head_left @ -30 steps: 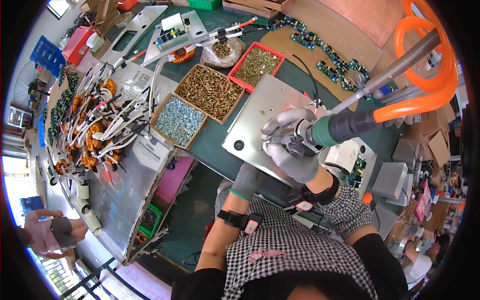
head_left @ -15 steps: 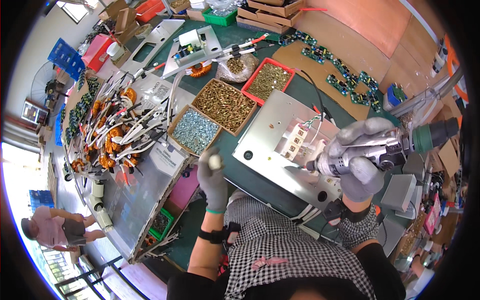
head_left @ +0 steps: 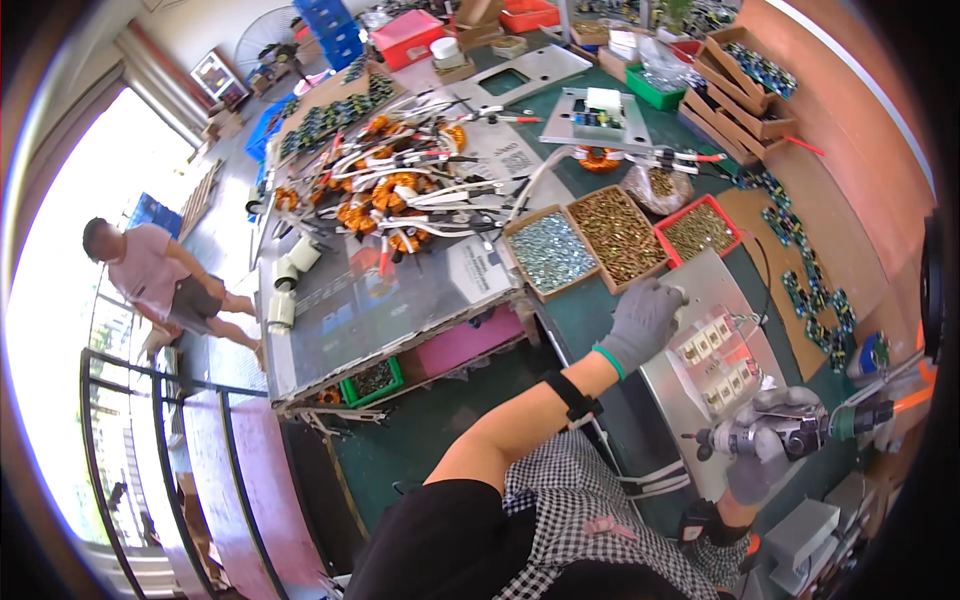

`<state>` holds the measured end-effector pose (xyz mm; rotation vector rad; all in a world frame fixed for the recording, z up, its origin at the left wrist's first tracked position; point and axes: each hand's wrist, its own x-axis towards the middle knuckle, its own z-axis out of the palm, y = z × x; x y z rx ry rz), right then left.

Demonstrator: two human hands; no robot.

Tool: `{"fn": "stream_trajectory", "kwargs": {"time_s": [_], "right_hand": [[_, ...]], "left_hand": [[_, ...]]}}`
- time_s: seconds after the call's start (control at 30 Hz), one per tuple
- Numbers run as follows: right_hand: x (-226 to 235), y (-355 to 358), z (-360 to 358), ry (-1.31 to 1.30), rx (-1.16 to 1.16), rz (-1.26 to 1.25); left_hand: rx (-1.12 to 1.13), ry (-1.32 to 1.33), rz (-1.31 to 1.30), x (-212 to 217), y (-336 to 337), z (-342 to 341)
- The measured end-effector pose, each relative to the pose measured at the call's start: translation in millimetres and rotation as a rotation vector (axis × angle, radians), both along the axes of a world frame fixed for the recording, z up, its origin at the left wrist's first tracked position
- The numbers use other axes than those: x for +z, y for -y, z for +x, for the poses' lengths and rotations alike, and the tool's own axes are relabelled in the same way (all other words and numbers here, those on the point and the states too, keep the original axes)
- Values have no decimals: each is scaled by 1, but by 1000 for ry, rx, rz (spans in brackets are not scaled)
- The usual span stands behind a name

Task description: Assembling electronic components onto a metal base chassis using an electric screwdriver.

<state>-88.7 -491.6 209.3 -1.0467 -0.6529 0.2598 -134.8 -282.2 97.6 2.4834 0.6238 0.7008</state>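
My left hand [head_left: 645,325], in a grey glove, reaches over the upper left part of a silvery metal plate [head_left: 665,378]. Its fingers are drawn together, and a small whitish spot shows at their tips; whether that is a held piece or part of the glove I cannot tell. In my gloved right hand [head_left: 770,425] is a power screwdriver [head_left: 740,440] with a green collar, its bit pointing left above the plate's near side. Two pale terminal blocks [head_left: 706,341] with square metal contacts sit on the plate, with thin wires beside them.
Beyond the plate stand a box of silvery fasteners [head_left: 550,252], a box of brassy screws [head_left: 617,235] and a red tray [head_left: 700,232] of small hardware. Wired copper coils [head_left: 390,190] pile up on the left table. Circuit boards [head_left: 800,250] lie right. A person [head_left: 160,270] stands far left.
My left hand has moved from beside the fastener box onto the metal plate. The screwdriver's bit has come away from the terminal blocks toward the near side. The view has swung left.
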Motion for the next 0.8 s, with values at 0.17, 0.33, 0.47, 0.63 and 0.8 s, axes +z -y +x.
{"fn": "stream_trajectory", "kwargs": {"time_s": [0.17, 0.33, 0.47, 0.63, 0.8], "right_hand": [[-1, -3, -18, -131, 60, -108], [3, -16, -47, -21, -41, -180], [10, -24, -69, -151, -47, -83], [22, -47, -120, 15, 6, -92], [27, -69, -181, 55, 48, -57]], "left_hand": [[54, 139, -367, 6, 38, -60], [-48, 299, -594, 0, 71, -90], [-115, 341, -1017, -10, 84, -123], [-263, 333, -1522, -13, 92, -203], [-331, 498, -1785, -7, 86, -280]]}}
